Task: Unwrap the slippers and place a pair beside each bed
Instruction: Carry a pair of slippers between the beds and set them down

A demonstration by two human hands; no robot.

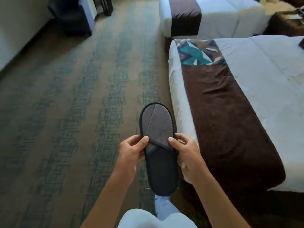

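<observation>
A: While the slipper is held out in front of the body, where do the hands sit on it?

B: One on each side, at about its middle. The left hand grips the left edge, thumb laid on top against the grey upper and fingers curled beneath. The right hand mirrors it on the right edge — thumb on the dark trim of the strap, fingers tucked under the sole.

A: So both are closed on it?

B: Yes, both pinch it between thumb and fingers, not wide open and not balled into fists. The slipper lies flat between them, toe pointing away from the person, dark heel end toward the body.

A: Can you tell if it is one slipper or a pair stacked?

B: I cannot tell; only one top face shows, grey at the toe, black at the heel.

A: And where is it in the room?

B: In the air above the patterned carpet, just left of the near bed's foot corner. A brown runner lies across that bed, with a teal patterned cloth at its far end. A second bed stands beyond — well apart from the hands. The person's pale trouser legs show at the bottom edge, below the slipper's heel.
</observation>
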